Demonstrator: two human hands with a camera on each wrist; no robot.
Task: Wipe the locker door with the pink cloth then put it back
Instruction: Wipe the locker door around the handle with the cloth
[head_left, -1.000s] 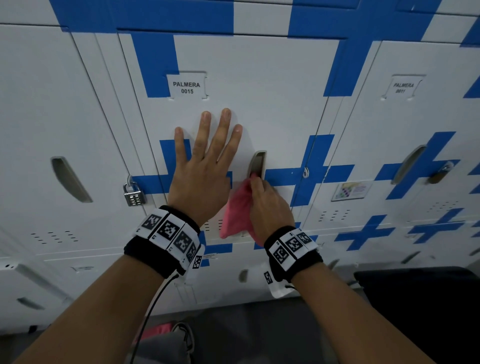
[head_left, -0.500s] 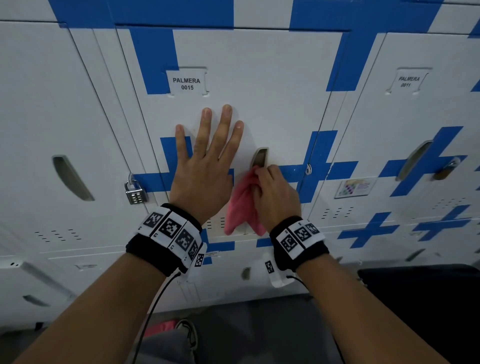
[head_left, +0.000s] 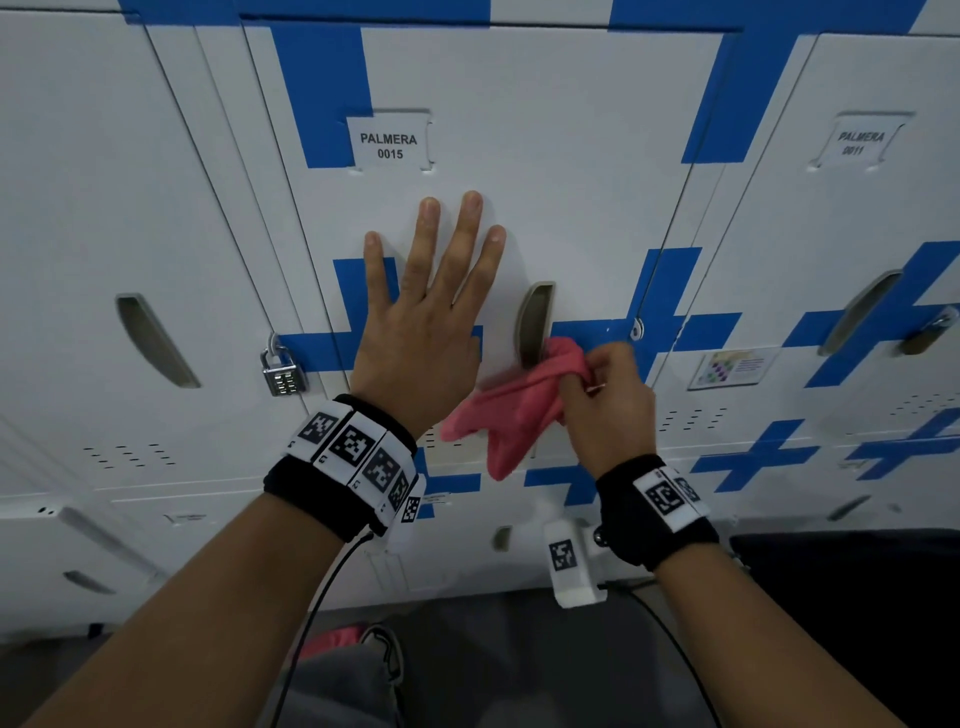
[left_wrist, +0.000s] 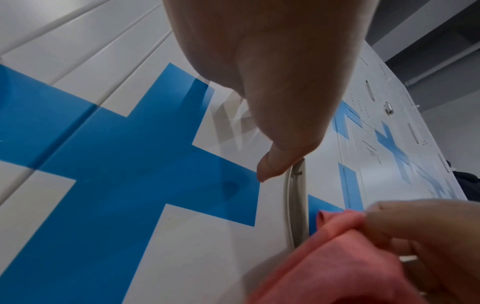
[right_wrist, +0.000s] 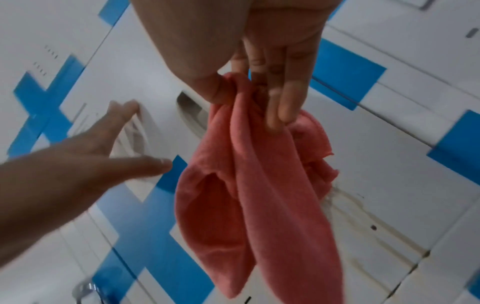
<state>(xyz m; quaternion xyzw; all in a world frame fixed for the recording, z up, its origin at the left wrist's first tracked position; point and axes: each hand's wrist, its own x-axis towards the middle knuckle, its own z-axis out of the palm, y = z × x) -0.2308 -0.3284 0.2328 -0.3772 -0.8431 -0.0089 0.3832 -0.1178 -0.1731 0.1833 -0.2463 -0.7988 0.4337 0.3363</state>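
The locker door (head_left: 545, 197) is white with blue crosses and a tag reading PALMERA 0015. My left hand (head_left: 421, 317) lies flat on it with fingers spread, left of the recessed handle (head_left: 535, 322). My right hand (head_left: 608, 395) pinches the pink cloth (head_left: 511, 410) between thumb and fingers just below and right of the handle. The cloth (right_wrist: 259, 185) hangs bunched from the fingers (right_wrist: 283, 98), clear of the door. In the left wrist view my thumb (left_wrist: 275, 164) touches the door beside the handle (left_wrist: 296, 197), with the cloth (left_wrist: 337, 257) low at the right.
A combination padlock (head_left: 283, 371) hangs on the neighbouring locker at the left. Another padlock (head_left: 930, 332) hangs on locker 0011 at the right. A dark object (head_left: 852, 613) stands low at the right. Grey trousers and a shoe (head_left: 358, 670) show below.
My right hand has drawn back from the handle slot, to the right and slightly down, taking the pink cloth with it. The left hand has stayed flat on the door.
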